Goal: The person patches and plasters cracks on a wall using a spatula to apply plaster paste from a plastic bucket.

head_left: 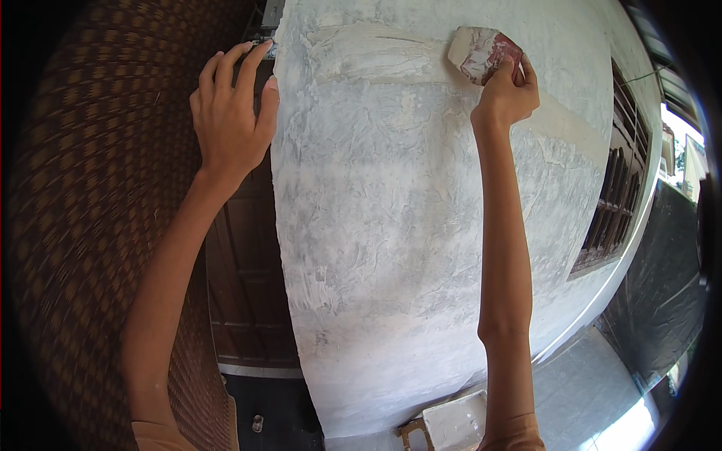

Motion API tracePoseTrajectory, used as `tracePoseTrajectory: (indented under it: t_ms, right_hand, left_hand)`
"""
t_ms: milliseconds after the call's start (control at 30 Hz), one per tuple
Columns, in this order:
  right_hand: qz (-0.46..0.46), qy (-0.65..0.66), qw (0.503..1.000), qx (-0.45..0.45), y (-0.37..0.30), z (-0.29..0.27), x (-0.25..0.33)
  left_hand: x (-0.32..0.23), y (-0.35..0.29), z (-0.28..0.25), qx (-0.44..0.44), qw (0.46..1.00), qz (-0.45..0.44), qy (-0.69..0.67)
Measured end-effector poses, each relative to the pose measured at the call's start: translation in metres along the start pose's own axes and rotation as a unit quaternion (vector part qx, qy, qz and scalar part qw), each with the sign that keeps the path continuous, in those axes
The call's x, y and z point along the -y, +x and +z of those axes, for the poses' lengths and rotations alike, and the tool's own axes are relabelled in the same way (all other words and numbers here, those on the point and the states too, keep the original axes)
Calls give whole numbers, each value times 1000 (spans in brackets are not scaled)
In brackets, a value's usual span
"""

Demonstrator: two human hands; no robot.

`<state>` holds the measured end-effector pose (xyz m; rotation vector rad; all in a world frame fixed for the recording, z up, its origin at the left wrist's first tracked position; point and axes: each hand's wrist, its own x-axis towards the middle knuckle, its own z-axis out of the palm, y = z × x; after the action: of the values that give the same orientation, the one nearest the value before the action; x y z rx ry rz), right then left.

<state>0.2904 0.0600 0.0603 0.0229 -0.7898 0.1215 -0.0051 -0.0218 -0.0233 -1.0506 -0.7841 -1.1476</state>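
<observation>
One flat, red-and-white smeared tool (485, 56) lies at the upper wall (376, 188); our right hand (508, 94) pinches its edge in a closed grip, likely to steer its face flat. Our left hand (235, 116) spreads loosely by the wall's edge, empty, perhaps for balance; we can't tell whether it touches. We can read no brands, labels or writing.

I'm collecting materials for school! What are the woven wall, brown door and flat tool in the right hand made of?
Woven wall: probably bamboo strips, fairly matte; the crossing strips show.
Panelled door: perhaps wood, smooth dark brown; framed panels suggest it.
Flat spreader in the right hand: reddish, maybe plastic, but pale smears hide too much to be sure.
</observation>
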Motion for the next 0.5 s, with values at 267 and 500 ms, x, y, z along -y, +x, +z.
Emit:
tracePoseTrajectory:
  t_ms: [267,500]
  right_hand:
    - [0,-64,968,242,-89,55,14]
    - [30,-24,998,56,-15,-10,-12]
  left_hand:
    - [-15,2,3,23,1000,-16,-2]
    - [-4,8,0,-1,1000,-3,9]
